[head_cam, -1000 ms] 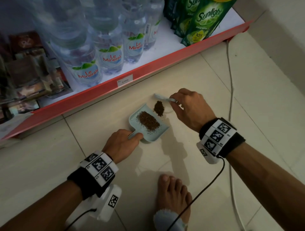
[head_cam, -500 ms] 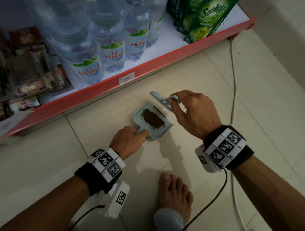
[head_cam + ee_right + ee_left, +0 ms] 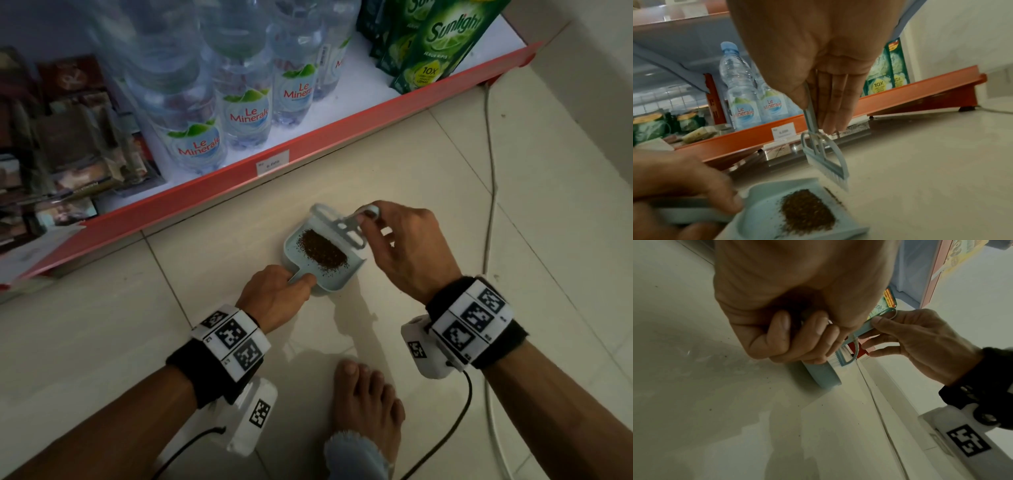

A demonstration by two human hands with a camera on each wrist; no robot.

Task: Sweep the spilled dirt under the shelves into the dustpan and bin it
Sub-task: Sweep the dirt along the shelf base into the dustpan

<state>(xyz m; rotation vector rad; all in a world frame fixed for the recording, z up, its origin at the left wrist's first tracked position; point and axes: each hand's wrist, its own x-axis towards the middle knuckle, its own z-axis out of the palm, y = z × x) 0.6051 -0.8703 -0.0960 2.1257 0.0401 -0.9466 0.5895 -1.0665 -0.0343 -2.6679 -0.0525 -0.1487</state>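
A small pale blue dustpan (image 3: 349, 274) (image 3: 760, 216) (image 3: 822, 376) lies on the tiled floor in front of the red shelf. A brown pile of dirt (image 3: 323, 249) (image 3: 807, 211) sits inside it. My left hand (image 3: 277, 294) (image 3: 795, 337) grips the dustpan's handle at its near end. My right hand (image 3: 404, 246) (image 3: 818, 97) pinches the handle of a small pale blue brush (image 3: 342, 226) (image 3: 826, 162) (image 3: 844, 353), whose white bristles rest at the pan's far lip. A thin line of dirt (image 3: 833, 197) lies along that lip.
The red-edged bottom shelf (image 3: 308, 161) carries Le Minerale water bottles (image 3: 246, 113) and green Sunlight pouches (image 3: 442, 44). A white cable (image 3: 493, 192) runs along the floor at the right. My bare foot (image 3: 366, 407) stands just behind the hands.
The loose dirt pile by the pan's mouth has been swept inside. The brush moved left to the lip and now rests there. The left hand kept holding the pan.
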